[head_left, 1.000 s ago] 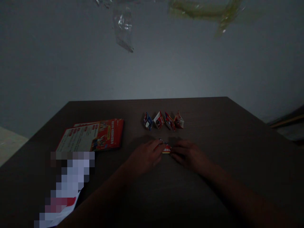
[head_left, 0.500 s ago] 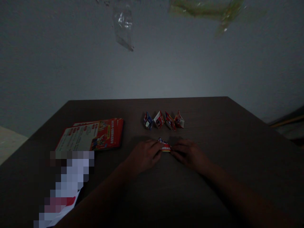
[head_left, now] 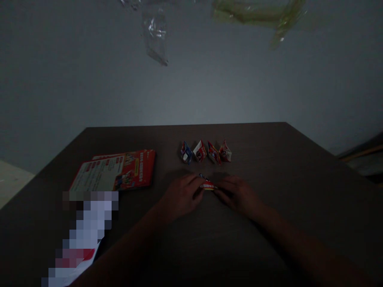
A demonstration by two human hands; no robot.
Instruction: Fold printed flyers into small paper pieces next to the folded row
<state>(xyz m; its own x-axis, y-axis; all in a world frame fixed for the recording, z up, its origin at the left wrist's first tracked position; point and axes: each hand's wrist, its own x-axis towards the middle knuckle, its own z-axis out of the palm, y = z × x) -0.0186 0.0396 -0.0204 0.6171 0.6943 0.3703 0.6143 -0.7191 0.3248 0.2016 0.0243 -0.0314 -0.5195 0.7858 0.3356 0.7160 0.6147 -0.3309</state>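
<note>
A small folded piece of printed paper [head_left: 208, 185], red with white lettering and a dark patterned upper part, is held just above or on the table between my hands. My left hand [head_left: 186, 194] pinches its left side, covering that end with the fingers. At the opposite end, my right hand [head_left: 236, 194] grips the right corner between thumb and fingers. Beyond the hands stands a row of several folded paper pieces, among them a blue one [head_left: 186, 153], a red-and-white one [head_left: 200, 151] and a pale red one [head_left: 225, 152].
Left of my hands lies a stack of red printed sheets [head_left: 143, 169]. A white sheet [head_left: 85, 266], partly pixelated, sits at the lower left near my forearm. Behind the dark table [head_left: 254, 137] rises a grey wall [head_left: 191, 87] with clear and yellowish tape on it.
Both hands stay in place on the paper. Its visible red part looks slightly narrower and more bent now. The row and the stack have not moved.
</note>
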